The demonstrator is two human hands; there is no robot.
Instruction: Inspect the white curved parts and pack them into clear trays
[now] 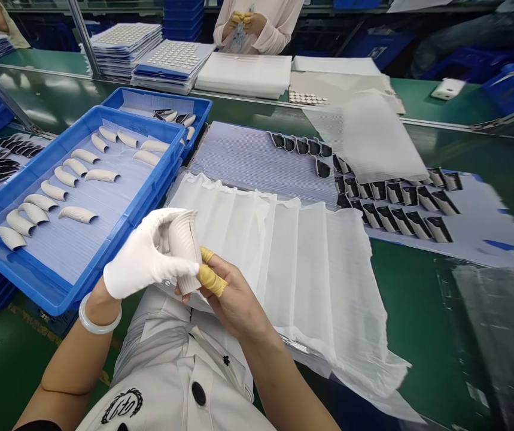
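Note:
A beige, ribbed, curved shell piece (183, 242) is held upright between my two hands, over my lap. My left hand (146, 257), in a white glove, wraps its fingers and thumb round the upper part. With yellow finger cots on some fingertips, my right hand (225, 287) pinches the lower end of the same piece. Just beyond it lies a tray covered with a pleated white sheet (279, 257). To the left, a blue tray (66, 299) carries several similar ribbed pieces (79, 214) on a pale liner.
Rows of dark-lined pieces (391, 221) lie on pale sheets at the right, partly under a translucent sheet (368, 137). Behind, a second blue tray (122, 94), stacked boards (122, 45) and a white foam stack (243, 72) stand. Across the bench a person (257, 30) works with both hands.

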